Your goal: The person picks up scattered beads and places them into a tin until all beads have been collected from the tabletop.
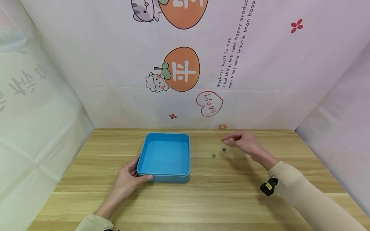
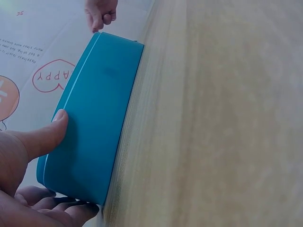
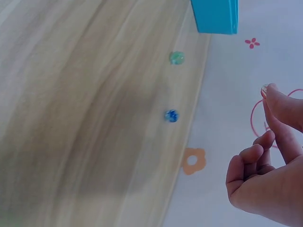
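Note:
A blue square box with an open top sits on the wooden table. My left hand grips its near left corner, the thumb against the front wall and the other fingers along the left side. To the right of the box, my right hand pinches a small reddish, clear marble between thumb and forefinger, above the table. Its other fingers are curled in. Below that hand lie a blue marble and, a little nearer the box, a green marble.
A white printed cloth rises along the table's far edge, with more cloth at both sides. The wooden tabletop stretches in front of the box and marbles. A black wrist camera sits by the right sleeve.

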Demonstrator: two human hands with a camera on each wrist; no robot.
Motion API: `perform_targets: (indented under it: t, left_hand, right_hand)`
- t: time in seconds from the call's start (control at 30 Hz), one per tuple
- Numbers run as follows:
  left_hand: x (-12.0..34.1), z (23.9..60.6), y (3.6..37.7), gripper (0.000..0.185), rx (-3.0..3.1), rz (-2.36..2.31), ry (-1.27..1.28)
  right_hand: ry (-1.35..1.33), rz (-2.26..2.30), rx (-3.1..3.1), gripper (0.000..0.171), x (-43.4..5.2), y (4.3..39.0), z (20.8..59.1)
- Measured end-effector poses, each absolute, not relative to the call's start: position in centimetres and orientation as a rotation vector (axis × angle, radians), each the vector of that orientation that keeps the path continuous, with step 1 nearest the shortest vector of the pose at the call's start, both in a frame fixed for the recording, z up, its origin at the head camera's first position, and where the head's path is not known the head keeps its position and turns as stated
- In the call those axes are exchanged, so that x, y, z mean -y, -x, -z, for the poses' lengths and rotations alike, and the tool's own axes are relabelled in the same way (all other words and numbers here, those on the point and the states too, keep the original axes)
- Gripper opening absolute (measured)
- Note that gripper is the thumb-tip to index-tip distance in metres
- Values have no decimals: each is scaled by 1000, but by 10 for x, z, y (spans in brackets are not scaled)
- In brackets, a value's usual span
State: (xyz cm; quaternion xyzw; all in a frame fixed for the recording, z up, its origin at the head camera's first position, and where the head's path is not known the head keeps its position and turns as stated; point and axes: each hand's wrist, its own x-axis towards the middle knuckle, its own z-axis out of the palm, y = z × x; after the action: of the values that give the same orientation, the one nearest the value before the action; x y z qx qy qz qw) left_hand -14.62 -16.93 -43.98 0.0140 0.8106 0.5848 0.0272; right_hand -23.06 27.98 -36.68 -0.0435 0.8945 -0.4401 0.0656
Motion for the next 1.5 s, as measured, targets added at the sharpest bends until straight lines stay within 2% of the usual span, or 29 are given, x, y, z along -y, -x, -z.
perform_targets:
  t: [0.33,0.8,1.5]
  left_hand:
    - [169,441,146,105,-2490,-1836,-47]
    - [170,440,147,106,-2510,-1812,-48]
    - [168,440,142,105,-2443,-1883,-33]
  right_hand:
    - [195,1358,-2665,26,-260,236,352]
    - [318,1402,-2649,24,-214,241,330]
    - [437,1443,-2582,12,-142,246,326]
